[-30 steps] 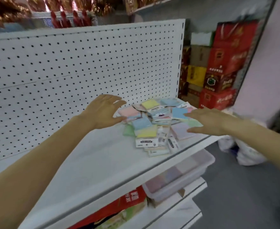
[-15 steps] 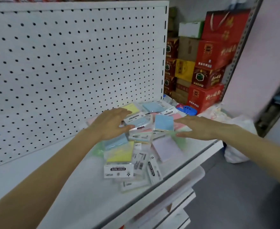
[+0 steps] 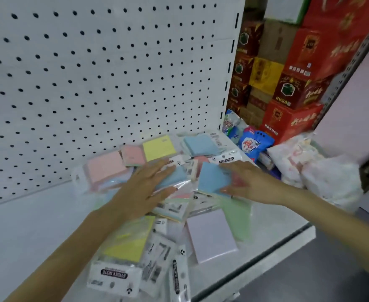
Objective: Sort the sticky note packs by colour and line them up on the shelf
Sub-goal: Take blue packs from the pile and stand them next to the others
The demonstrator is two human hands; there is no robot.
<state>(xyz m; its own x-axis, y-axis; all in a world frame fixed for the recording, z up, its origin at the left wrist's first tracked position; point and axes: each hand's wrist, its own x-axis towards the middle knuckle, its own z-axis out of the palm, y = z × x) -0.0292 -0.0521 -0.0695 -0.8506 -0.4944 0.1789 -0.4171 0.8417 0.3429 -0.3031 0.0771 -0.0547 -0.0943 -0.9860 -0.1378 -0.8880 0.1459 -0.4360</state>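
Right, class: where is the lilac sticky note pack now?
Head view: the lilac pack lies right of centre near the shelf front, beside the green pack.

"STICKY NOTE" stands upside down on the white header card [image 3: 114, 274] of a yellow pack [image 3: 127, 245] at the front edge of the shelf [image 3: 26, 236]. The same words run sideways on the second card [image 3: 176, 277] just beside it, and on a small label [image 3: 226, 159] near the back right corner. The characters on the red boxes [image 3: 292, 118] cannot be read.

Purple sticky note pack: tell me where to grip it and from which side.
Probably pinch the purple pack by its near edge, coming from the shelf front. It lies flat and uncovered; that edge looks free, while its far end butts into the pile.
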